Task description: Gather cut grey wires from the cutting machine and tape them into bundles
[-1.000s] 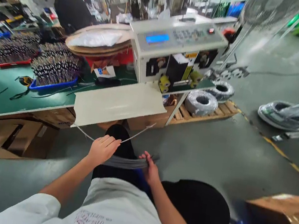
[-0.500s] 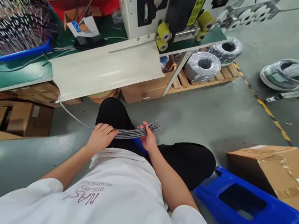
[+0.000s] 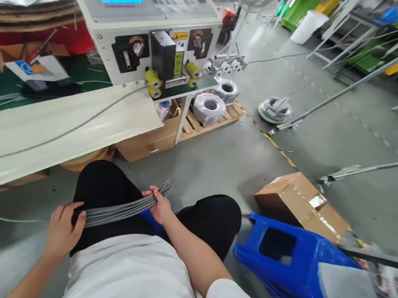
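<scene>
A bundle of grey cables (image 3: pixel 117 211) lies across my lap, slanting up to the right. My right hand (image 3: pixel 159 206) is closed round it near its right end, where the cable tips fan out. My left hand (image 3: pixel 64 228) is at the bundle's left end, fingers bent and thumb raised beside the cables; whether it grips them is hard to tell. One long grey cable (image 3: pixel 85 123) runs from the yellow rollers (image 3: pixel 152 83) of the machine (image 3: pixel 128 22) over the cream sheet (image 3: pixel 34 138), and a loop hangs below the sheet's left edge.
Cable coils (image 3: pixel 209 109) rest on a wooden pallet (image 3: pixel 234 114) beside the bench. To my right are a cardboard box (image 3: pixel 289 198) and a blue plastic stool (image 3: pixel 304 246). Metal bars (image 3: pixel 388 171) cross the right side. An open small box (image 3: pixel 38 68) is on the bench.
The view has turned up and right, showing the machine's panel. A cable now extends from the rollers across the sheet. My hands are farther apart along the bundle, the left with fingers more spread.
</scene>
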`<move>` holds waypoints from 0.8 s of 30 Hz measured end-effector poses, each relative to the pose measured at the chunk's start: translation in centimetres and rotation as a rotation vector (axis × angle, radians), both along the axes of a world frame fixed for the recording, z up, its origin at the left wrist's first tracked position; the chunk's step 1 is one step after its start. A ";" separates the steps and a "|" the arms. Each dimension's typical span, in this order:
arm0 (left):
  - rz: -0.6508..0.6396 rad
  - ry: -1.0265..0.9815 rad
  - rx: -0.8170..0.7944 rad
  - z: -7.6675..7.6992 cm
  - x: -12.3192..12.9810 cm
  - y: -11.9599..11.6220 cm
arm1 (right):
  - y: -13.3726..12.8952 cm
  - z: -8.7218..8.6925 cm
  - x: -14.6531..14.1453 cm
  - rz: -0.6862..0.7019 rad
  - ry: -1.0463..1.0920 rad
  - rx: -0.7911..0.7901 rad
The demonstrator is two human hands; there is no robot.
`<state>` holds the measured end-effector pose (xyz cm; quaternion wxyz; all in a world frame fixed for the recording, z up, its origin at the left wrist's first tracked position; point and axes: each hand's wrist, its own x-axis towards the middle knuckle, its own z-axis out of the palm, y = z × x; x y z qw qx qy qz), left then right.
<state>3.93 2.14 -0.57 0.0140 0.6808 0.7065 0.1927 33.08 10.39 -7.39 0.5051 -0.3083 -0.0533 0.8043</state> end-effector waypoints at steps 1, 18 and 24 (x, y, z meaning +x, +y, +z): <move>0.015 -0.053 0.001 -0.5 -0.1 0.0 | 0.0 0.1 0.0 -0.004 0.008 0.006; -0.374 0.354 0.502 7.4 2.9 8.0 | 0.1 -1.0 0.3 0.013 -0.015 -0.007; -0.094 0.328 0.372 13.9 5.3 14.4 | 0.1 -0.4 0.6 0.042 -0.063 -0.039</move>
